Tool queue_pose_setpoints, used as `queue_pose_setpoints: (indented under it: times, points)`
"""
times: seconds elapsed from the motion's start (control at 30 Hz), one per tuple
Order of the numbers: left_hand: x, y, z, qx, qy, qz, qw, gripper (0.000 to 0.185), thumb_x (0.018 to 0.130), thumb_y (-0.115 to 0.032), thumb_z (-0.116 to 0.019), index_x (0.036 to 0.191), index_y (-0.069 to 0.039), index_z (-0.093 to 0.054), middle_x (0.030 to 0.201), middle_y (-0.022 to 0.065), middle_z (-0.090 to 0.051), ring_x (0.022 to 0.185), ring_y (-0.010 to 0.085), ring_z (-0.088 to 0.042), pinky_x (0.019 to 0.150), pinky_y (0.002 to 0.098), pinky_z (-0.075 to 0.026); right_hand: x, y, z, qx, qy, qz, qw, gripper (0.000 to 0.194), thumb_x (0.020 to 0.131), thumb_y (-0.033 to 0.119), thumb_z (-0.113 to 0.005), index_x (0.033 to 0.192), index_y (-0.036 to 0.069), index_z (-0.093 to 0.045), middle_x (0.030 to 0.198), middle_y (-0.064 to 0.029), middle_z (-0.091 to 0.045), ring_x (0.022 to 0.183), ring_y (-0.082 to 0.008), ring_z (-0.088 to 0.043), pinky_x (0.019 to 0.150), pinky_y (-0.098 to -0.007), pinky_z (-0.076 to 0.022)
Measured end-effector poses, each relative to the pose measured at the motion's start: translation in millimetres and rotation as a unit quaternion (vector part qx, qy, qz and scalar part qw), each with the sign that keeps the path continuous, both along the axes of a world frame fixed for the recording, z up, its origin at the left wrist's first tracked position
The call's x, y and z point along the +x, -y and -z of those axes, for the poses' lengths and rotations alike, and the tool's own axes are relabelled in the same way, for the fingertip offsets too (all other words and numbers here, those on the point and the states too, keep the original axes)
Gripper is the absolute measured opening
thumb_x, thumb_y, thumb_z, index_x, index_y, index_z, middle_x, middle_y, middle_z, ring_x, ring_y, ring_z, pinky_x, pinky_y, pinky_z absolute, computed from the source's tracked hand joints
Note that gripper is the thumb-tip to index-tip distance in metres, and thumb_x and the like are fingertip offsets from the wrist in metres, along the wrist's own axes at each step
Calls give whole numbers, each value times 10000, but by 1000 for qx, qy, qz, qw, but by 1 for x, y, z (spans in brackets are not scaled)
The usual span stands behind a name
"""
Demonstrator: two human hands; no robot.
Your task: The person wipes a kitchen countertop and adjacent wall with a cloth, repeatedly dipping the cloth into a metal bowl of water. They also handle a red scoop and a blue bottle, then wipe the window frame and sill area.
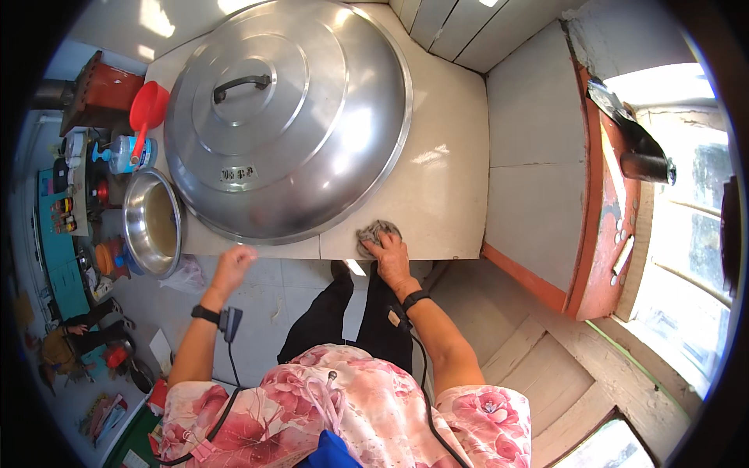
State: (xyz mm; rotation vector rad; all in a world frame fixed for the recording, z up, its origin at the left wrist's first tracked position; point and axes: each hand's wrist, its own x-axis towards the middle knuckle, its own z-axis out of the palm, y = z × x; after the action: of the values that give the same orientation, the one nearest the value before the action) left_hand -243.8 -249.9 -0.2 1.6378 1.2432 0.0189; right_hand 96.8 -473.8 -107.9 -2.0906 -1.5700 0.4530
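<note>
My right hand (391,257) presses a crumpled grey cloth (379,229) onto the front edge of the tiled counter (450,199). Nothing shows in my left hand (236,266), its fingers curled in, just off the counter's front edge. Beyond both hands a large domed metal lid (292,128) with a dark handle (241,86) covers much of the counter. To the left of the lid, a steel basin (130,225) holds cloudy liquid.
A red plastic dipper (149,105) and a pump bottle (124,153) stand at the counter's left. A tiled wall (535,169) with an orange ledge and window bounds the right. A plastic bag (188,275) lies below the basin. Another person (61,350) is far left.
</note>
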Motion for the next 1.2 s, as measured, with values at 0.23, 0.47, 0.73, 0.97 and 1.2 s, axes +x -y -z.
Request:
queue_pose_setpoints:
  times: [0.23,0.47,0.73,0.97,1.2]
  points:
    - [-96,132,55,-59,-166,211,962,111,885,-107,-597,914,-30,-671,918,148,-687,845,290,-648,777,364,-518,129,-16,-11,101,70,134,983,497,727,-92,-537,1119,163,-704,1151,-146,-590,1070,-370,-536,849,-464,-486]
    - [-113,162,63,-112,-249,173,946,199,851,-184,-663,994,-45,-670,950,185,-684,924,353,-652,821,401,-519,207,4,14,-115,164,171,965,598,784,-110,-557,1297,197,-572,1281,-133,-525,1187,-364,-474,954,-454,-463]
    - [-77,137,74,-84,-169,127,974,214,865,-169,-651,1029,-32,-664,957,176,-698,889,304,-678,800,375,-529,92,166,-9,-137,24,281,950,637,722,-158,-550,1259,183,-578,1281,-141,-510,1197,-378,-452,1010,-446,-431]
    - [-78,133,72,-84,-158,121,977,227,875,-160,-643,1050,-16,-658,971,177,-700,889,288,-682,795,357,-533,112,115,-7,23,74,358,931,665,717,-154,-520,1301,161,-562,1273,-205,-507,1187,-415,-452,1039,-464,-386]
    - [-94,137,63,-81,-173,110,975,218,872,-151,-643,1038,-9,-650,983,183,-686,878,308,-674,789,372,-530,11,21,22,-43,88,305,947,591,709,-96,-583,1241,161,-598,1258,-196,-517,1145,-396,-483,945,-488,-452]
